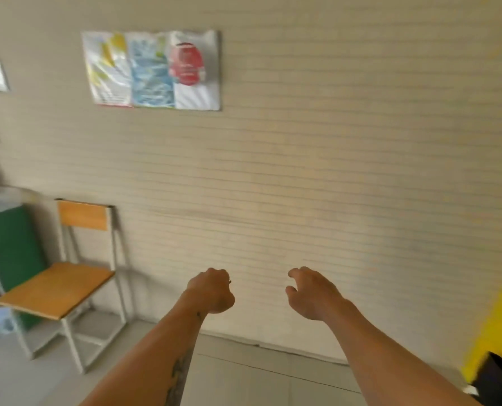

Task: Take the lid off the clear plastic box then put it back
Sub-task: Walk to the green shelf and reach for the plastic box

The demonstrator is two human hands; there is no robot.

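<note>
The clear plastic box and its lid are nowhere in this view. Both of my arms reach forward in mid-air in front of a beige wall. My left hand [211, 290] hangs with its fingers curled downward and closed, nothing in it. My right hand [311, 293] is a short way to its right, fingers loosely bent and apart, also holding nothing. The picture is blurred by motion.
A wooden chair with a white metal frame [65, 284] stands at the left by the wall. Behind it is a green panel [9, 247] with a shelf rack. Posters [153, 70] hang on the wall. A dark object [498, 379] lies at the bottom right beside a yellow strip.
</note>
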